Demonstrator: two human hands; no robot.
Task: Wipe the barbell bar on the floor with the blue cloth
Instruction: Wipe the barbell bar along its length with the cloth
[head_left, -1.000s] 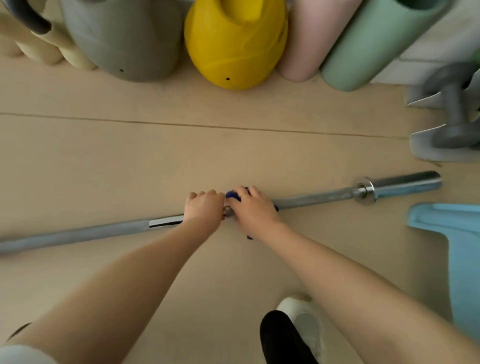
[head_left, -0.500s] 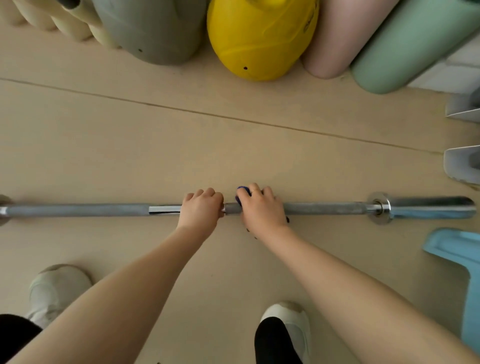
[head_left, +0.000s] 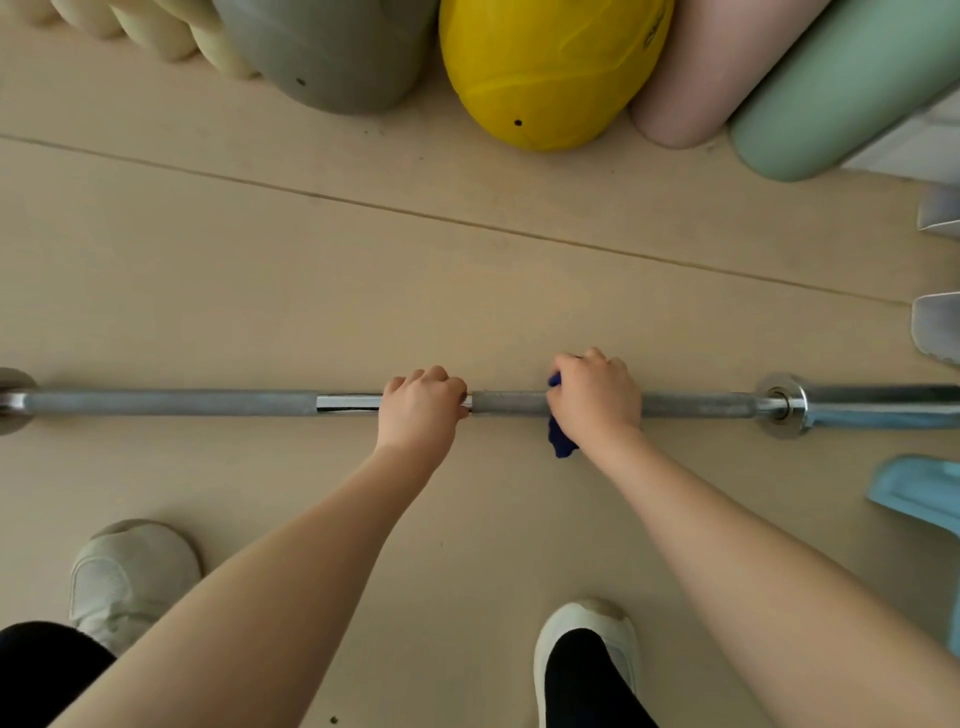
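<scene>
Nearest, below both hands: 2 pale shoes on floor (head_left: 467, 291) w/ black trouser legs — left shoe (head_left: 132, 574) down-left of left hand, right shoe (head_left: 589, 631) almost straight below right hand. 2 bare forearms reaching up from bottom edge to the bar.

Left hand (head_left: 422, 410) wrapped over barbell bar (head_left: 171, 404), fingers curled shut round it, knuckles up, sitting at inner end of shiny smooth section (head_left: 348, 403); no cloth under this hand. Right hand (head_left: 597, 397) just right of it, short bare stretch of knurled bar between the 2, not touching. Right hand closed over bar w/ blue cloth (head_left: 560, 441) pinched between palm & bar; cloth bunched, peeking out at hand's left side above bar & hanging below it twd floor.

Bar lying flat on floor, running left-right across whole view. Collar (head_left: 781, 406) & thicker sleeve (head_left: 883, 408) well right of right hand; other collar at far left edge, mostly cut off.

Right of right hand, at frame edge: light blue plastic item (head_left: 919, 493) below bar level, grey-white pieces above it, too cropped to ID.

Beyond hands, past a floor seam: row of gear along top — cream ribbed item, grey rounded shape (head_left: 332, 52), yellow ball (head_left: 545, 67) nearly straight ahead of hands, pink roll (head_left: 722, 67), green roll (head_left: 841, 98) up-right.
</scene>
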